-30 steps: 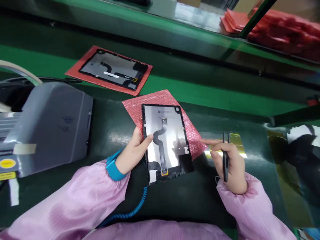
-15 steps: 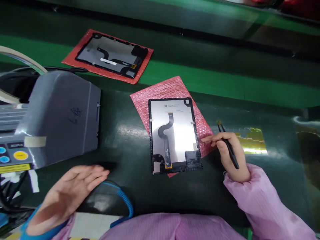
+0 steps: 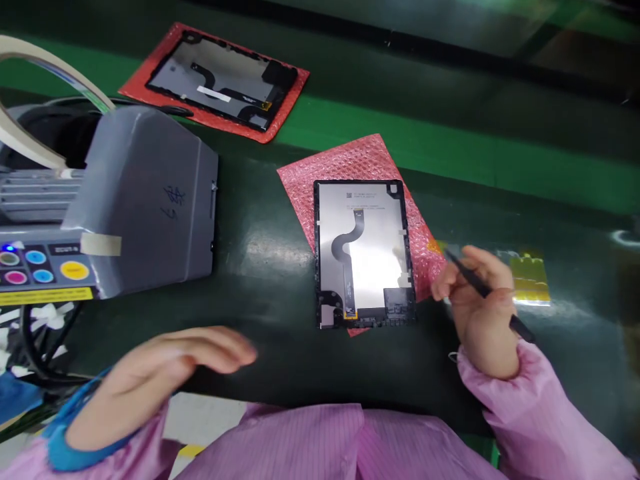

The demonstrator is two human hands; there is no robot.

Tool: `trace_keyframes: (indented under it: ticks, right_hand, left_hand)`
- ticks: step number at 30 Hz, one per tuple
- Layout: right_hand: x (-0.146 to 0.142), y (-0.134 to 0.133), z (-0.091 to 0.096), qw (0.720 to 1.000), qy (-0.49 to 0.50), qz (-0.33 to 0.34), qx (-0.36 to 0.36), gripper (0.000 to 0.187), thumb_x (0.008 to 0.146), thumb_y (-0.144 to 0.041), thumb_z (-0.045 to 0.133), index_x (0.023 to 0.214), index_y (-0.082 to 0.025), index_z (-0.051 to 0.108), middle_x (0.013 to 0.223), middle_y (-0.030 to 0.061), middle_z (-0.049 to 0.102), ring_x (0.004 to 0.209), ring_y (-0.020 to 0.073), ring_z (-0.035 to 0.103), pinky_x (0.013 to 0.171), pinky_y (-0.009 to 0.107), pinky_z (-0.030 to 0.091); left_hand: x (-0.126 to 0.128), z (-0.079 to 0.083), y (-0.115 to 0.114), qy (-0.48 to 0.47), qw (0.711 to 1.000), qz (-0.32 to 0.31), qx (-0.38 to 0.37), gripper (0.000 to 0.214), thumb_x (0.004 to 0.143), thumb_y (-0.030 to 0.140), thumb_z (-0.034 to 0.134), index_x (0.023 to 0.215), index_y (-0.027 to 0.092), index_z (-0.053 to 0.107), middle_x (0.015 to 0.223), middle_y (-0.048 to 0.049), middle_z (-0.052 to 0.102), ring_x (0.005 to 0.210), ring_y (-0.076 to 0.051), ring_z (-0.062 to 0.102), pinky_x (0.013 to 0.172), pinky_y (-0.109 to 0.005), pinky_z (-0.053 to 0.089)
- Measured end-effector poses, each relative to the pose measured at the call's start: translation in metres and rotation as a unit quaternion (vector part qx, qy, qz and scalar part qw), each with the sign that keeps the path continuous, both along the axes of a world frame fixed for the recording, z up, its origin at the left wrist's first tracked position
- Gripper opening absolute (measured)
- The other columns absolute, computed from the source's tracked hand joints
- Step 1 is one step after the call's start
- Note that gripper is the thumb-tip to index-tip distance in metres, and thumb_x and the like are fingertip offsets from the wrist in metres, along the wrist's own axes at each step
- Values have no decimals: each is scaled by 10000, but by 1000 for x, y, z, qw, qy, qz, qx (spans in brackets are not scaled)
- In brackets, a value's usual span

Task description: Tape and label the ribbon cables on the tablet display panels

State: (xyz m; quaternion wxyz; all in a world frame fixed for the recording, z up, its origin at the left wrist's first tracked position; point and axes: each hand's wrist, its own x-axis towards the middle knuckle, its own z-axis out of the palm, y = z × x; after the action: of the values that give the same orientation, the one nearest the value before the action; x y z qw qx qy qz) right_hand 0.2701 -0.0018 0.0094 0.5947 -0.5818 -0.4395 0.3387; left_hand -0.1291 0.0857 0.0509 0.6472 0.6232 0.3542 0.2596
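Observation:
My right hand (image 3: 480, 307) grips black tweezers (image 3: 473, 275), whose tips hold a small piece of yellow tape (image 3: 436, 246) over the edge of the pink bubble bag. Just left of that hand lies a tablet screen (image 3: 375, 267), back side up, with a dark flex cable (image 3: 349, 267) curving down its middle. Beneath the screen the pink bubble bag (image 3: 335, 160) rests at an angle on the bench. My left hand (image 3: 185, 357) hovers at the bench's near edge, fingers extended and holding nothing. A blue wrist band (image 3: 75, 447) circles that wrist.
On the left stands a grey machine (image 3: 155, 207) with coloured buttons and a pale strip arching over it. Farther back, a second tablet screen (image 3: 225, 80) lies on another pink bubble bag (image 3: 135, 83). A sheet of yellow tape pieces (image 3: 530, 280) is right of my right hand.
My left hand has moved right and turned palm down. The right hand has rotated, swinging the tweezers to point more leftward with the yellow tape. The view has shifted somewhat.

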Motion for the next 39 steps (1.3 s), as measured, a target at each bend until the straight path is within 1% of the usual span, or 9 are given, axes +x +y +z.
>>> trace_keyframes:
  ticks: [1, 3, 5, 9, 12, 15, 24, 32, 39]
  right_hand:
    - [-9, -3, 2, 999, 21, 16, -19, 387, 998, -639, 564, 1153, -300, 668, 726, -14, 576, 593, 181, 558, 586, 352, 494]
    - [-27, -11, 5, 996, 49, 51, -61, 258, 1017, -517, 596, 1095, -280, 660, 690, -28, 552, 570, 158, 531, 539, 304, 455]
    - [-43, -20, 8, 990, 74, 79, -92, 144, 1019, -417, 627, 1014, -274, 612, 700, -29, 593, 547, 138, 515, 484, 257, 413]
    - [-59, -30, 10, 988, 76, 87, -101, 185, 1005, -331, 674, 900, -266, 535, 706, -36, 652, 463, 98, 457, 406, 206, 336]
    - [-59, -31, 10, 990, 50, 84, -103, 192, 976, -296, 718, 884, -259, 553, 695, -36, 662, 450, 89, 470, 410, 207, 356]
    - [-57, -31, 11, 990, 28, 83, -113, 182, 962, -255, 729, 871, -252, 571, 686, -31, 667, 454, 92, 507, 421, 214, 400]
    - [-60, -42, 8, 986, 18, 90, -136, 202, 910, -128, 752, 922, -253, 593, 797, -24, 756, 527, 123, 691, 453, 212, 555]
    - [-61, -42, 5, 988, 18, 98, -119, 223, 894, -87, 754, 956, -247, 611, 837, -31, 763, 572, 117, 733, 497, 195, 581]
    - [-62, -42, 6, 988, 10, 107, -108, 240, 890, -74, 746, 958, -253, 601, 847, -35, 768, 581, 121, 740, 523, 212, 605]
  left_hand:
    - [15, 2, 4, 29, 992, -98, 79, 276, 1011, 292, 582, 1115, 326, 836, 1097, -30, 831, 987, -288, 801, 868, -423, 690]
    - [43, 0, 12, 53, 963, -179, 193, 413, 996, 156, 596, 1346, 337, 722, 1272, -42, 783, 1181, -259, 749, 1014, -389, 636]
    - [69, -9, 19, 56, 936, -208, 278, 482, 1005, 110, 571, 1445, 295, 634, 1378, -49, 733, 1346, -238, 655, 1153, -393, 545]
    - [101, -37, 30, 54, 886, -258, 381, 467, 1056, 154, 538, 1519, 214, 542, 1472, -82, 669, 1461, -214, 549, 1312, -428, 332]
    - [107, -52, 34, 53, 874, -289, 386, 515, 1067, 139, 523, 1567, 258, 485, 1476, -53, 668, 1463, -183, 545, 1335, -413, 270]
    - [106, -57, 36, 49, 884, -291, 364, 570, 1067, 113, 512, 1604, 282, 424, 1507, -36, 644, 1475, -166, 528, 1334, -400, 271]
    - [108, -55, 37, 35, 894, -274, 352, 644, 1025, 23, 513, 1608, 268, 396, 1534, -41, 620, 1457, -149, 546, 1311, -378, 316]
    - [110, -53, 37, 38, 894, -260, 364, 544, 1032, 51, 553, 1551, 185, 464, 1481, -88, 661, 1411, -155, 591, 1301, -355, 330]
    - [111, -54, 37, 33, 896, -257, 362, 564, 1028, 36, 533, 1558, 213, 458, 1474, -71, 667, 1397, -159, 607, 1290, -387, 367]
